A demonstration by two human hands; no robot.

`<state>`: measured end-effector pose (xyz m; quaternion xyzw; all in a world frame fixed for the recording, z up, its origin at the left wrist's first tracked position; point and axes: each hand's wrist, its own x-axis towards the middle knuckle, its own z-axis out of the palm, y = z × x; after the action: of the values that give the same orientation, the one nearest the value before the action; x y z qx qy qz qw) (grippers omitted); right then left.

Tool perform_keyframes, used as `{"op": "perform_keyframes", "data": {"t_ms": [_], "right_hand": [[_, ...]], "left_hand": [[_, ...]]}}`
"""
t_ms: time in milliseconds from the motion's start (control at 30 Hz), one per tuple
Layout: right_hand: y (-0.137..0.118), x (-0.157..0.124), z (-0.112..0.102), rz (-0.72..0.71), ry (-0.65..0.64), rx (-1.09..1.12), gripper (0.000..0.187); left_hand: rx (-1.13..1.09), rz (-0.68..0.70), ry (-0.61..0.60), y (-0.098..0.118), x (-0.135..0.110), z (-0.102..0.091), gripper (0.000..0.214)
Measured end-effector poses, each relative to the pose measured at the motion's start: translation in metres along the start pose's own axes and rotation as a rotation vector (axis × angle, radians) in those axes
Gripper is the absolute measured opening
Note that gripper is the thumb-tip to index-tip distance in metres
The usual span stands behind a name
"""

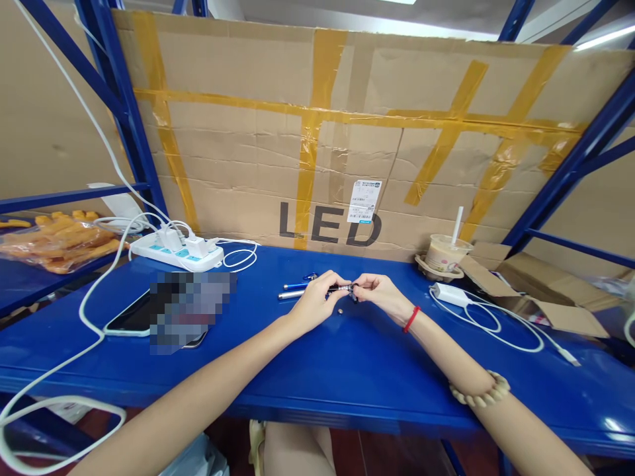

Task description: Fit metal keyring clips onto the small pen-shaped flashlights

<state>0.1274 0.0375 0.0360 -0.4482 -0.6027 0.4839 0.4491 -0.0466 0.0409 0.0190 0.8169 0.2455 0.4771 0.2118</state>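
My left hand (317,299) and my right hand (380,293) meet over the middle of the blue table (347,370). Both pinch a small slim pen-like device (342,289) held between them, fingers closed on its two ends. A tiny round part (340,310) lies on the table just below the hands. Two more slim metal pens lie just left of my left hand: a blue one (296,285) and a silver one (290,295). A red string circles my right wrist, and a bead bracelet sits further up that arm.
A phone (129,318) lies at the left, partly blurred out. A white power strip (176,252) with chargers and cables stands at the back left. A drink cup with a straw (446,252) and a white charger with its cable (450,293) sit at the right. Taped cardboard forms the back wall.
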Motion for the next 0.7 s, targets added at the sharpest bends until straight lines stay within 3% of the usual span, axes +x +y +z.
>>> {"op": "perform_keyframes", "data": {"t_ms": [200, 400, 533, 700], "right_hand": [[0.0034, -0.0013, -0.0003, -0.025, -0.058, -0.046, 0.030], [0.0031, -0.0036, 0.0053, -0.199, 0.038, -0.173, 0.026], [-0.0002, -0.0068, 0.0069, -0.282, 0.079, -0.242, 0.023], [-0.0004, -0.0053, 0.0023, -0.272, 0.031, -0.256, 0.023]], "left_hand": [[0.048, 0.083, -0.067, -0.0025, -0.0009, -0.0040, 0.008], [0.041, 0.073, -0.015, -0.0038, 0.0011, -0.0058, 0.006], [0.021, 0.028, -0.003, -0.0039, 0.0011, -0.0042, 0.007], [-0.074, -0.082, -0.049, 0.0002, 0.0011, -0.0018, 0.009]]}}
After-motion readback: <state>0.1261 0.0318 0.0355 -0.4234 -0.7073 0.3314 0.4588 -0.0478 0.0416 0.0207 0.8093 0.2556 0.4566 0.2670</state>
